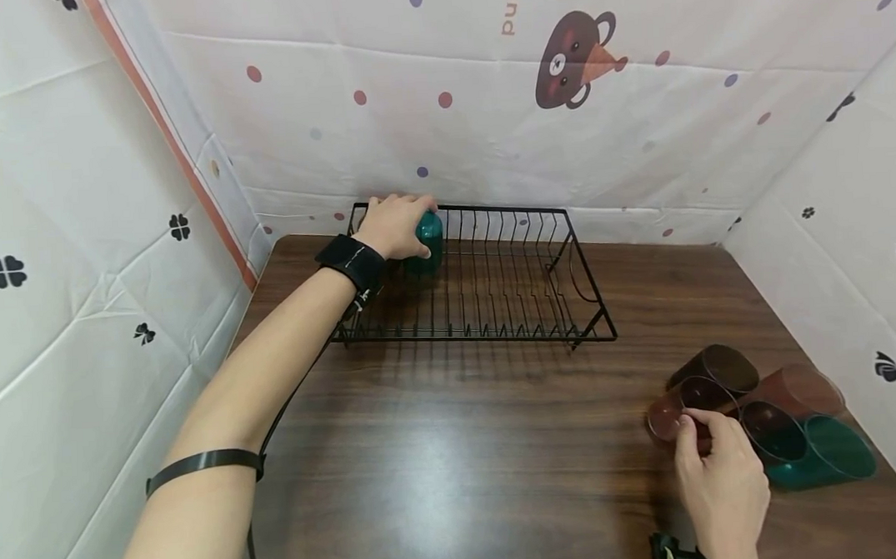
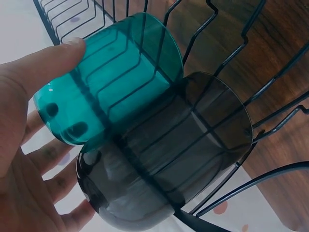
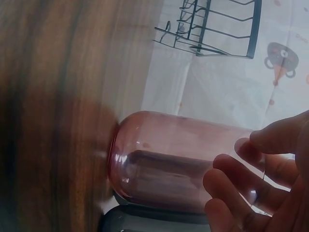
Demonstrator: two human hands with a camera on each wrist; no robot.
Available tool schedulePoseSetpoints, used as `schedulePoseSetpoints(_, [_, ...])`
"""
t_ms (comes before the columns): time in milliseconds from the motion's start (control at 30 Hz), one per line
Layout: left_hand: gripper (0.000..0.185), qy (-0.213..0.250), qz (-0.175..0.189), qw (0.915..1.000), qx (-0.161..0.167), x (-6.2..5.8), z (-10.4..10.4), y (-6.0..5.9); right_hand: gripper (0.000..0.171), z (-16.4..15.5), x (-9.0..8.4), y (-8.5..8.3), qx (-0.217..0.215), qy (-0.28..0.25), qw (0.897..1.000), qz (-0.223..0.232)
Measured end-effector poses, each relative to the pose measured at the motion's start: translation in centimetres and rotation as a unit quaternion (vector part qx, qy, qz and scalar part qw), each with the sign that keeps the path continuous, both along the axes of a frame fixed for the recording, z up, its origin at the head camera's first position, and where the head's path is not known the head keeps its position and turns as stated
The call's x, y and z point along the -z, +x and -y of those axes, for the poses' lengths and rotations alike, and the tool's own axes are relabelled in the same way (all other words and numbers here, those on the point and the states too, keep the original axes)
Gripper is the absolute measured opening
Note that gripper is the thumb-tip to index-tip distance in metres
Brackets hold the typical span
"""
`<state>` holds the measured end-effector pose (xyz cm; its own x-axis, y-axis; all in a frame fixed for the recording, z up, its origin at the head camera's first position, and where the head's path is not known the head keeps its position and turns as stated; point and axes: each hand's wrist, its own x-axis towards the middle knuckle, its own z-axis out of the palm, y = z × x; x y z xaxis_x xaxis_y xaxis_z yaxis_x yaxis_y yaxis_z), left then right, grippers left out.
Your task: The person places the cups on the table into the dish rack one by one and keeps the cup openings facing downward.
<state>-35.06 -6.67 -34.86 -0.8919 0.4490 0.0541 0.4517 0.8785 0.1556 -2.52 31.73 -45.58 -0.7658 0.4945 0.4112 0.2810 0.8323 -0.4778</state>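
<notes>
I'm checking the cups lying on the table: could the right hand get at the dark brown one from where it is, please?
Probably yes: the right hand is on the pink cup, and the dark brown cup lies just beyond, uncovered.

The left arm is stretched far forward and to the left, a black strap being worn at the wrist and a thin band nearer the elbow. The left hand is held with its fingers spread and only slightly bent, the thumb extended. The right hand is kept low and close to the body, its fingers curled inward.
</notes>
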Motion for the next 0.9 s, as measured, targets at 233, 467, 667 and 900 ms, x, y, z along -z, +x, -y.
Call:
schedulePoseSetpoints(233, [0.074, 0.005, 0.001, 1.0000, -0.005, 0.1, 0.1, 0.3, 0.026, 0.0, 0.0, 0.1, -0.005, 0.000, 1.000, 0.000])
schedulePoseSetpoints(467, [0.073, 0.006, 0.003, 1.0000, -0.003, 0.1, 0.1, 0.2, 0.027, 0.0, 0.0, 0.1, -0.007, -0.001, 1.000, 0.001])
schedulePoseSetpoints(667, [0.076, 0.003, 0.016, 0.9999, -0.006, -0.1, 0.2, 0.4, 0.027, 0.1, 0.0, 0.0, -0.014, -0.003, 1.000, 0.007])
schedulePoseSetpoints(900, [0.069, 0.011, -0.005, 0.9999, -0.005, -1.7, -0.2, 1.0, 0.027, 0.1, -0.1, -0.2, -0.025, -0.013, 0.999, 0.038])
